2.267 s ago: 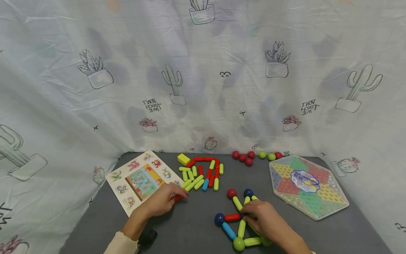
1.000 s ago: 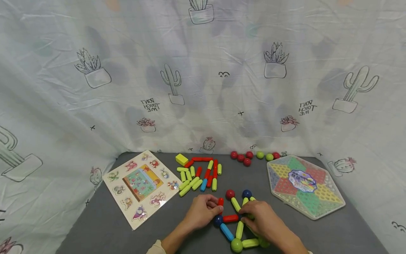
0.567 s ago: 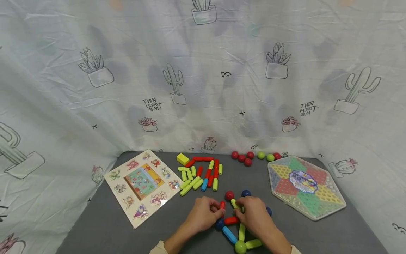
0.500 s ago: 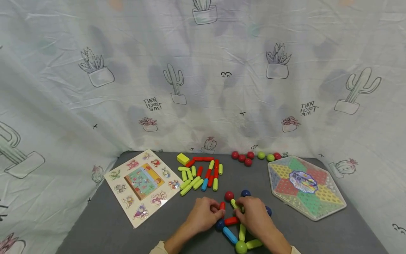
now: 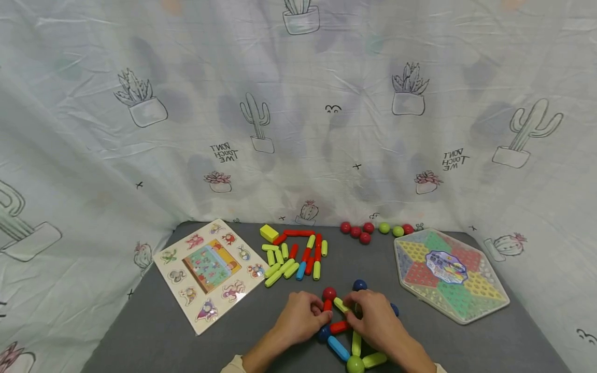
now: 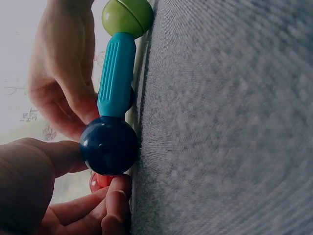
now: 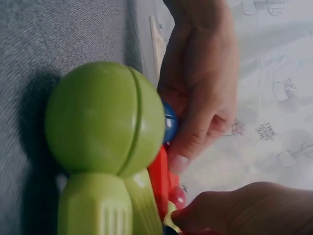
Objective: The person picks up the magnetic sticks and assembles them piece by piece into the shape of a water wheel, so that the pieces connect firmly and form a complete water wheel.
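Ball-and-rod toy build (image 5: 356, 343) sits at the bottom, just right of center, left hand (image 5: 300, 317) pinching its red rod (image 5: 328, 304) by a red ball (image 5: 329, 293), right hand (image 5: 375, 318) pinching a lime rod (image 5: 340, 304), Chinese checkers board (image 5: 449, 282) chilling lower right.

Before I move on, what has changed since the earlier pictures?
The left hand has come right from the loose sticks, bringing a red stick to the blue ball by its thumb; it holds that stick. The right hand shifted left to pinch a green stick. The red ball moved left and nearer, to the red stick's far end. The puzzle board, game board and loose balls stayed put.
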`<action>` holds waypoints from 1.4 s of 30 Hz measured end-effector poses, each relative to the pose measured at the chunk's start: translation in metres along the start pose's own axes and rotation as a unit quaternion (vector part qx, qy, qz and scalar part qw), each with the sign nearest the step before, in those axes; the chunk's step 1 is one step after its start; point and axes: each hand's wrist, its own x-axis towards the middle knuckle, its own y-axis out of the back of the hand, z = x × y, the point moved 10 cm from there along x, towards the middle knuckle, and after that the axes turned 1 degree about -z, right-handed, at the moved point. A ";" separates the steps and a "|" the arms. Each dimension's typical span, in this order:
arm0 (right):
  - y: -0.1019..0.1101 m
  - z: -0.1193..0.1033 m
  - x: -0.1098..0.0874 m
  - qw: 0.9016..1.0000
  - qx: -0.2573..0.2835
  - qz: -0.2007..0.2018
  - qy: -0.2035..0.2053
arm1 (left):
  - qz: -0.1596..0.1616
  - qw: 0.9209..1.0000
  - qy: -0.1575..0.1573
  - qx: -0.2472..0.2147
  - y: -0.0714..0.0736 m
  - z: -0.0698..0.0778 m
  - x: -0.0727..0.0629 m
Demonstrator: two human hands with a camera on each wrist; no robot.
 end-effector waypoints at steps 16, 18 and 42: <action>0.011 0.001 -0.017 0.997 -0.025 -0.054 0.052 | -0.011 0.996 -0.052 0.069 0.000 0.012 -0.001; 0.015 0.003 -0.017 0.997 -0.028 -0.049 0.051 | -0.016 0.998 -0.052 0.044 0.001 0.011 0.000; 0.029 0.021 -0.018 0.991 -0.001 -0.048 0.124 | -0.017 0.989 -0.145 -0.007 0.122 -0.043 0.002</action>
